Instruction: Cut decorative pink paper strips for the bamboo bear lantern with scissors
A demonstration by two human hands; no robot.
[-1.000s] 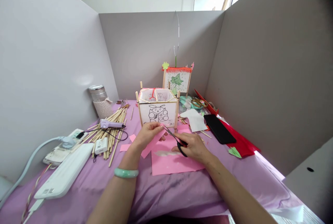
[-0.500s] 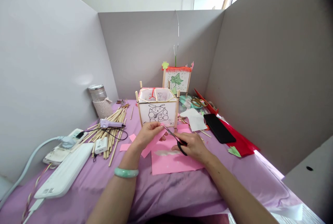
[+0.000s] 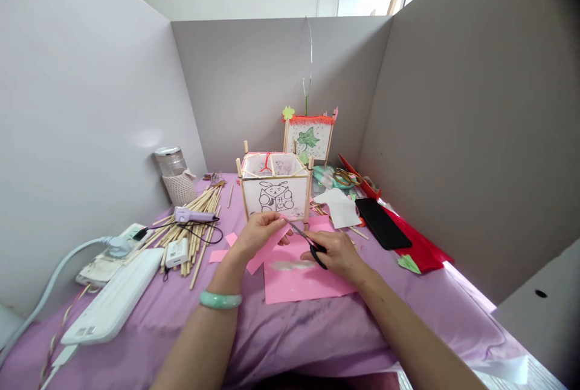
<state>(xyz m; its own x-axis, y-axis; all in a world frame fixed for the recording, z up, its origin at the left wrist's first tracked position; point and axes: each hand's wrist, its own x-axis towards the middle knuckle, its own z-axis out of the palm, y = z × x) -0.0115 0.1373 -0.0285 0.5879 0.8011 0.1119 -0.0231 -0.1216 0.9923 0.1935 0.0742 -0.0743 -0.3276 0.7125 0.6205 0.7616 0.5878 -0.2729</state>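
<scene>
The fingers (image 3: 274,217) of the left hand (image 3: 257,237) are closed in a pinch on the upper end of a pink paper strip (image 3: 264,253). The fingers of the right hand (image 3: 339,251) are wrapped around the black handles of a pair of scissors (image 3: 298,230).

Layout, from left to right:

A long white box (image 3: 113,296) lies at the far left of the work surface. Beside it, a bundle of wooden sticks (image 3: 203,199) carries a lilac device (image 3: 194,215) across its top. Loose pink scraps (image 3: 219,256) lie next, just beside the left forearm.

The strip is at the centre, below the left fingertips. Its long axis slants from lower left to the pinched end at upper right. A box-shaped frame (image 3: 275,195) with drawn panels stands upright directly beyond it.

The scissors enter from the right, blades directed up and left, so blade line and strip axis cross near the pinched end. The left hand is the nearer of the two to this crossing. The blade gap is too small to read, and contact with the paper edge cannot be confirmed.

A larger pink sheet (image 3: 308,288) lies flat beneath both hands. A black phone (image 3: 383,224) lies to the right, partly over red material (image 3: 426,251).
</scene>
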